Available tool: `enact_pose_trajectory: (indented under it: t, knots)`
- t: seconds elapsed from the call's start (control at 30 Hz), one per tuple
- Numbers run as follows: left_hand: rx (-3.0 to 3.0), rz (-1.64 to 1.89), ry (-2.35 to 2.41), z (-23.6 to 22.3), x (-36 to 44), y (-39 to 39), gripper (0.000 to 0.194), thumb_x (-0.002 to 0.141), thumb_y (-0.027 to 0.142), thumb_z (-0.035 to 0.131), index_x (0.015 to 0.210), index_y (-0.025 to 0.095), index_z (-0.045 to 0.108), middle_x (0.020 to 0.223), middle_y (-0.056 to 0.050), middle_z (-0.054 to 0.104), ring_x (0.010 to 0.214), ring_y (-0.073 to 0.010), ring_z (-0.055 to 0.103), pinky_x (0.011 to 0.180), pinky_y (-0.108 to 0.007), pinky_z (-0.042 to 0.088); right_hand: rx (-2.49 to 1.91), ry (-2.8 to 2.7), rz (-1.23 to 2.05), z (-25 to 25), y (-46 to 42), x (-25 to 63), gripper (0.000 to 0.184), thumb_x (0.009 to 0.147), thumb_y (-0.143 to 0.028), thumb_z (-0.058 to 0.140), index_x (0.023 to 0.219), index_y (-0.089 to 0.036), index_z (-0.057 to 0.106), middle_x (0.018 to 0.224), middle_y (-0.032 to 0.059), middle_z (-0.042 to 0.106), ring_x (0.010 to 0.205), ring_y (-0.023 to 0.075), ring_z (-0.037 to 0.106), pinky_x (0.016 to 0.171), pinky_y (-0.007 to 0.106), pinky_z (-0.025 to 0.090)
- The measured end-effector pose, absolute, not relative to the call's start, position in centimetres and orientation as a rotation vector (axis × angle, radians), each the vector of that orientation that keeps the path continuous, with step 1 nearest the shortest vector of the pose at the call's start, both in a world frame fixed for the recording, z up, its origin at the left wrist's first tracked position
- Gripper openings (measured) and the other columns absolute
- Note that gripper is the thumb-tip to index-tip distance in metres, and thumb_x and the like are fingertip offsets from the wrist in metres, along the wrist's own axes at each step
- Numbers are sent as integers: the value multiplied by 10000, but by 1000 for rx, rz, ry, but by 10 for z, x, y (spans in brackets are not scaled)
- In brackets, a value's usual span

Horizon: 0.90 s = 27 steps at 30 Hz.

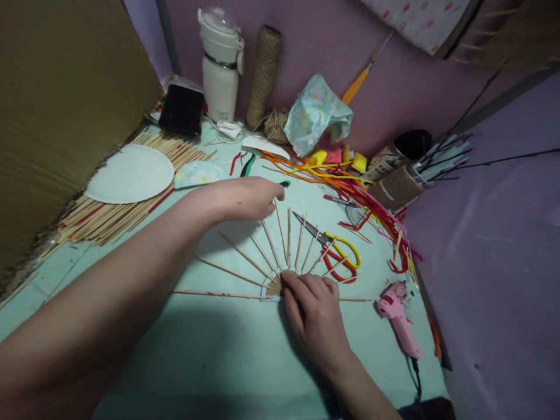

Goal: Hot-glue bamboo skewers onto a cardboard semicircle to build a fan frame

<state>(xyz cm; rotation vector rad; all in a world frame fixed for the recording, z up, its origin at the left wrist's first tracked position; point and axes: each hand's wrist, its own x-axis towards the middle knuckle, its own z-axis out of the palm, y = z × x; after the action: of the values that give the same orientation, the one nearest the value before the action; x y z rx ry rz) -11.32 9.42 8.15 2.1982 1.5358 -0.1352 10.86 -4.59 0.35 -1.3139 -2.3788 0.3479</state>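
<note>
A fan of thin wooden sticks spreads from a small cardboard half-disc with a pale rim, flat on the table. My left hand is closed above the far side of the fan, its fingertips at the outer end of one upright stick. Bent over the half-disc, my right hand presses it down with fingers close together, hiding part of the cardboard and the inner stick ends. Scissors with red and yellow handles lie partly under the sticks on the right.
A pink glue gun lies at the right. Many loose sticks and a white oval plate are at the left. Behind stand a white bottle, a twine cone, patterned cloth and coloured pipe cleaners.
</note>
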Motion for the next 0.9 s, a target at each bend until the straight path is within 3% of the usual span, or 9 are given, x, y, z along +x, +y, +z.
enact_pose_trajectory:
  t: [0.27, 0.5, 0.9]
  knots:
    - [2195, -120, 1554, 81, -116, 97, 494, 883, 248, 473, 1363, 262, 591, 1330, -54, 662, 1174, -244, 614, 994, -320, 450, -1308, -2399, 330, 4, -45, 109, 254, 1025, -210, 476, 1183, -192, 673, 927, 34, 697, 841, 161, 593, 858, 347, 321]
    - [2145, -70, 1629, 92, -133, 101, 453, 886, 295, 477, 1315, 268, 619, 1215, -47, 705, 1090, -259, 637, 947, -327, 458, -1304, -2420, 285, 4, -45, 109, 255, 1029, -202, 463, 1172, -194, 675, 906, 33, 691, 834, 160, 601, 858, 348, 327]
    - [2153, 27, 1662, 101, -161, 101, 476, 895, 306, 435, 1344, 239, 576, 1306, -59, 672, 1128, -236, 623, 929, -309, 462, -1272, -2401, 264, 1, -44, 107, 250, 1025, -185, 462, 1160, -208, 671, 897, 23, 693, 824, 164, 604, 863, 345, 321]
